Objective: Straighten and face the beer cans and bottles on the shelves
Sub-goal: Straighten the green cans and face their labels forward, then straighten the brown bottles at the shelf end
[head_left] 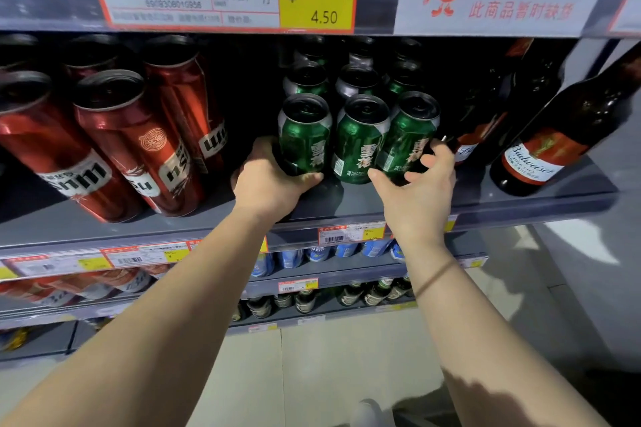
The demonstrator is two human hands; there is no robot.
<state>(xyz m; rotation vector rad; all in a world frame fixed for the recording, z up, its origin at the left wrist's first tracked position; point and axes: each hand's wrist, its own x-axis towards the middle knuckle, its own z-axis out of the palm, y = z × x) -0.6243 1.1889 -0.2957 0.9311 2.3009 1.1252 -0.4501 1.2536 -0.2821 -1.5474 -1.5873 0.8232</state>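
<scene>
- Landmark: the middle green can point(360, 139) in the front row of three on the grey shelf point(194, 222). All places below are read off it.
- Left green can point(304, 133) stands just left of the middle one, upright, label facing out. My left hand point(268, 180) grips it low down, thumb across the front near the base, fingers round the far side.
- Right green can point(411, 133) stands just right of the middle one, touching or nearly so; I cannot tell which. Its label looks turned a little toward the middle can.
- My right hand point(416, 187) is at the base of the right green can, fingers spread and lightly curved. Whether they press the can or sit just off it, I cannot tell.
- Hands are apart, with the middle can between them.
- All three cans have their long axis upright; more green cans queue straight behind them.
- My judgement: the right can needs a twist about its upright axis, and the right hand is the nearer one for that.
- Tall red cans point(138, 146) stand well left of the landmark, brown bottles point(541, 152) to its right.
</scene>
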